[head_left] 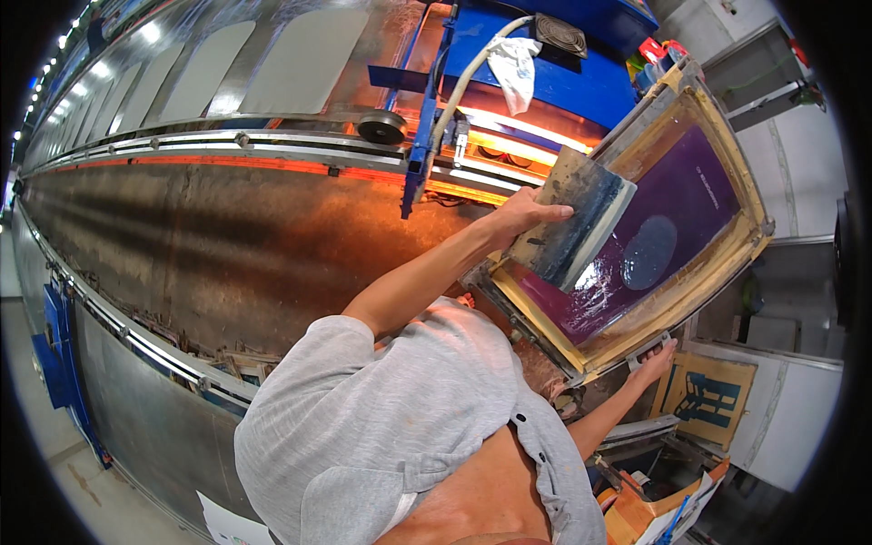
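left hand (534, 218) forward in a thumb-over grip, right hand (652, 365) lower, loosely curled

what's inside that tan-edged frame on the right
A purple sheet with a greyish oval patch shows inside the frame. The dark board covers part of the sheet; what's beneath can't be seen.

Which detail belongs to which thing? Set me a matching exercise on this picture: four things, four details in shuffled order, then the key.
Things:
1. squeegee
2. white cloth
3. screen
4. right hand

Details:
A. gripping at the near edge of the frame
B. purple with a grey-blue oval
C. held in the left hand
D. draped on the blue machine

Pairs: 1-C, 2-D, 3-B, 4-A
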The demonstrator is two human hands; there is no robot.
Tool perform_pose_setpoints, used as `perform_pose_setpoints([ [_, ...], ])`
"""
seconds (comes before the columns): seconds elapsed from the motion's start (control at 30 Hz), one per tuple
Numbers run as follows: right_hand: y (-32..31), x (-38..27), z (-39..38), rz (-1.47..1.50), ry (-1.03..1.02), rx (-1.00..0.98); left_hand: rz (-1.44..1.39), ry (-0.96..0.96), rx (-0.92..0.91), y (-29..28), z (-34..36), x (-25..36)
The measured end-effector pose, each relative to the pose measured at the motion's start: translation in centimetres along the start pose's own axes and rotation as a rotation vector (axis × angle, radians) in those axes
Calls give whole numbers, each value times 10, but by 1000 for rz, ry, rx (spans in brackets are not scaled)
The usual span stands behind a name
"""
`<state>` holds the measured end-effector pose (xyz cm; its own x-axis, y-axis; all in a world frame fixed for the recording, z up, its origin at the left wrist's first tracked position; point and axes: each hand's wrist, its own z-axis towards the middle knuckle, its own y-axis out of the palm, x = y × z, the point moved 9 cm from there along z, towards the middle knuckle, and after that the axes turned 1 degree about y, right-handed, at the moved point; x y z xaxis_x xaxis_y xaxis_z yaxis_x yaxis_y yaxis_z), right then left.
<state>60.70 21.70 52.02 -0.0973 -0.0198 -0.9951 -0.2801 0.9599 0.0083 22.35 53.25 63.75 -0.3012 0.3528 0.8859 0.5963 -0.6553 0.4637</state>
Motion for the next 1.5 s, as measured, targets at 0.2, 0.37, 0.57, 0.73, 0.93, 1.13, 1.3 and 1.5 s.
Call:
perform_pose_setpoints([
  [0.2,2,-7,-2,28,13,-16,-12,13,-8,2,1,2],
  [0.37,-1,-8,4,-5,5,-12,-9,17,-2,3,0,3],
  [0.57,4,-15,0,3,-7,-11,-11,27,-8,0,4,2],
  [0.73,2,-20,-1,5,-6,-1,-40,13,-10,2,2,5],
  [0.93,5,-25,-6,9,2,21,-37,-11,-10,1,3,5],
  [1.13,1,-24,-1,-6,4,16,-36,-12,-10,-3,10,1],
  [1.3,-3,-25,-1,-18,-27,39,-45,-11,-22,-2,9,5],
  [1.5,0,-31,-9,10,0,55,-71,-17,-26,1,9,11],
])
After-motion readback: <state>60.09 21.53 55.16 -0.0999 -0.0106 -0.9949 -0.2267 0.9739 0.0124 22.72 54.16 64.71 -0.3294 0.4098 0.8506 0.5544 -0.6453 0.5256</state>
